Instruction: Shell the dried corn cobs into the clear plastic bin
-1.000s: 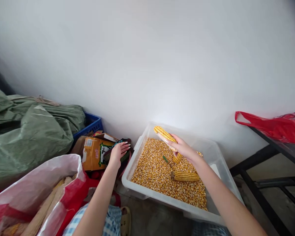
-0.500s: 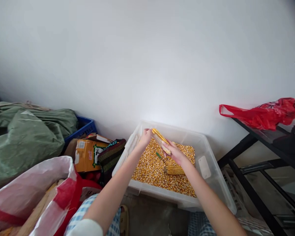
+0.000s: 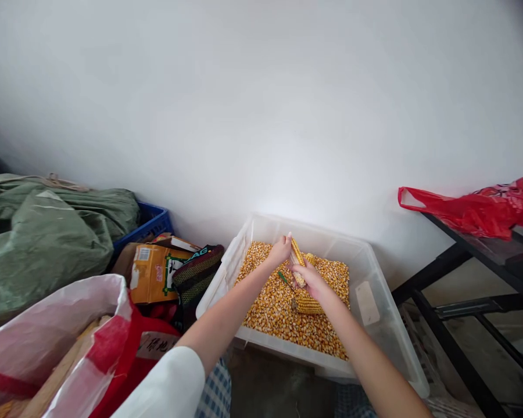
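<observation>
A clear plastic bin [image 3: 375, 325] on the floor is filled with loose yellow corn kernels [image 3: 279, 313]. Above the kernels, both hands grip one dried corn cob [image 3: 297, 255]. My left hand [image 3: 279, 252] is closed on its upper end. My right hand [image 3: 310, 281] is closed on its lower end. A second corn cob [image 3: 308, 304] lies on the kernels just below my right hand. A small green-handled tool [image 3: 282, 277] lies on the kernels beside it.
A white-and-red plastic bag [image 3: 56, 342] with bare cobs sits at the lower left. Behind it lie a green sack [image 3: 47, 238], a blue crate [image 3: 150, 223], a cardboard box [image 3: 154, 273] and a dark mesh bag [image 3: 196, 273]. A black rack [image 3: 470, 278] with a red bag [image 3: 475, 212] stands on the right.
My left hand came from the dark mesh bag over to the bin and took hold of the cob's upper end. The cob now stands more upright, lower over the kernels.
</observation>
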The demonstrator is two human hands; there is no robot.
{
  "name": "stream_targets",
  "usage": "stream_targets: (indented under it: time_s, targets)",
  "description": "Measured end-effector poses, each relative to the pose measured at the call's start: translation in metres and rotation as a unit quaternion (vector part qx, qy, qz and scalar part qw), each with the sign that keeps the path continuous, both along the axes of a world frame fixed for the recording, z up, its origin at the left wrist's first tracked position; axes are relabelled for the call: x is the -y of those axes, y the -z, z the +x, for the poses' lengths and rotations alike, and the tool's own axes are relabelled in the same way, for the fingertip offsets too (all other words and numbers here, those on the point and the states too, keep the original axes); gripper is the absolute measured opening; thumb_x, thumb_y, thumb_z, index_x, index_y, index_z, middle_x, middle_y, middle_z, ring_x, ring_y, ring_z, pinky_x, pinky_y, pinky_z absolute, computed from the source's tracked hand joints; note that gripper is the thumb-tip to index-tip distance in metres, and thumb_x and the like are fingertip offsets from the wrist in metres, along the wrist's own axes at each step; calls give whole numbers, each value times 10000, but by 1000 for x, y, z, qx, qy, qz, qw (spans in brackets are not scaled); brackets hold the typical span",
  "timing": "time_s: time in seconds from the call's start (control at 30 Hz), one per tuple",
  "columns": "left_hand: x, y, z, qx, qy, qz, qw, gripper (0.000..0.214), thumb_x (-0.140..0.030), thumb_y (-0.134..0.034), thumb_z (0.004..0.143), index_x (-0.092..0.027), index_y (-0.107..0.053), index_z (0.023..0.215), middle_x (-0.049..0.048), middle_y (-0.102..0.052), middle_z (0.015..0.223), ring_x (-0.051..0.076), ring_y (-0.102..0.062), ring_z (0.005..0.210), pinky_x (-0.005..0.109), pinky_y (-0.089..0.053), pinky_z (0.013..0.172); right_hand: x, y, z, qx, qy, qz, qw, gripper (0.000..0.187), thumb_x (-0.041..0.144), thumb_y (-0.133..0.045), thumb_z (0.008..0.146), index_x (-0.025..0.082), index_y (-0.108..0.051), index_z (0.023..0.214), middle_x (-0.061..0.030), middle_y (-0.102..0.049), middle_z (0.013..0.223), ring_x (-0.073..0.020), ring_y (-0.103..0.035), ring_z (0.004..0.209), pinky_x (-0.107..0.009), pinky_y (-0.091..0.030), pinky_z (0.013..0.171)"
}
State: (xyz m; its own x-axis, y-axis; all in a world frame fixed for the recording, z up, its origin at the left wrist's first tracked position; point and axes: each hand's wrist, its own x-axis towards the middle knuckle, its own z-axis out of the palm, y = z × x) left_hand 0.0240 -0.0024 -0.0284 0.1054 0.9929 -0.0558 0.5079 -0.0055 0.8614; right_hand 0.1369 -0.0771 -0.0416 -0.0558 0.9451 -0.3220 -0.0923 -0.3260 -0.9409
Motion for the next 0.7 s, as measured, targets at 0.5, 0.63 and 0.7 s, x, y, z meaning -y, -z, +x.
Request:
stream_targets:
  time_s: [0.5,0.63,0.7]
  targets:
    - [-75,70,-279,-376,-125,18,918,439,-437,-355,809,-128,-587,1018,145,-658,958,282,-608,918,354,-445,776,12,-18,-22,11,-19,-36,999,258,314,-615,723,178,-535,927,34,-535,596,-63,-449,381,-177,-338,335]
    - [-92,150,-304,-477,-33,-58,876,499,-422,-289,833,-69,-574,1040,223,-645,992,331,-606,944,417,-430,793,21,-25,-31,31,3,-44,999,379,345,-639,713,194,-530,1042,27,-548,647,-67,-458,418,-184,-369,354]
    - [-99,171,-309,-489,-22,-65,870,536,-452,-298,824,-49,-572,1049,243,-639,996,357,-601,942,445,-425,787,23,-28,-34,32,13,-70,997,434,346,-649,706,191,-516,1088,23,-545,654,-70,-459,426,-183,-358,348]
